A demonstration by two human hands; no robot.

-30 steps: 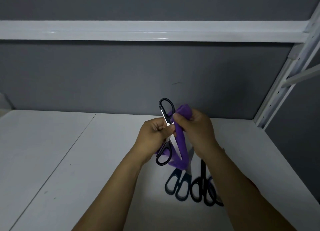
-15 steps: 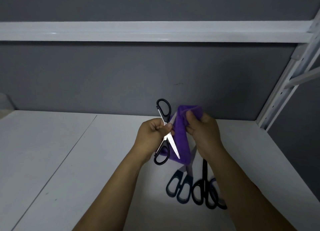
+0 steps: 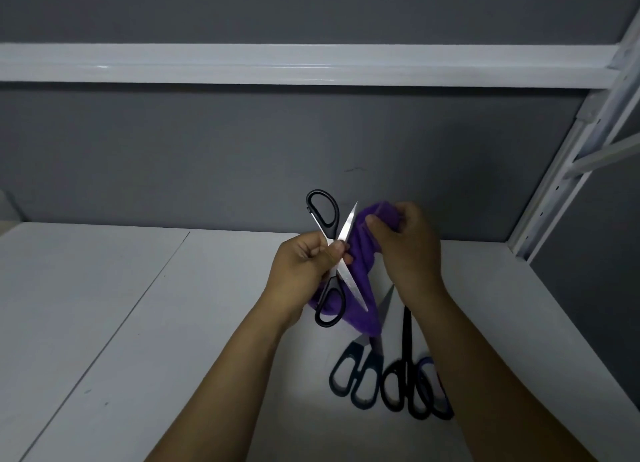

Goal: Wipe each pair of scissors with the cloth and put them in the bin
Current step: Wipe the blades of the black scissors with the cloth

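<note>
Head view is showing the left hand (image 3: 304,267) pinching the splayed black-handled steel scissors (image 3: 347,275) at their pivot above the white shelf (image 3: 173,305), the right hand (image 3: 405,250) gripping the soft purple cloth (image 3: 362,253) against the blades (bin unseen), where a slipping wipe could be nicking fingers.
</note>
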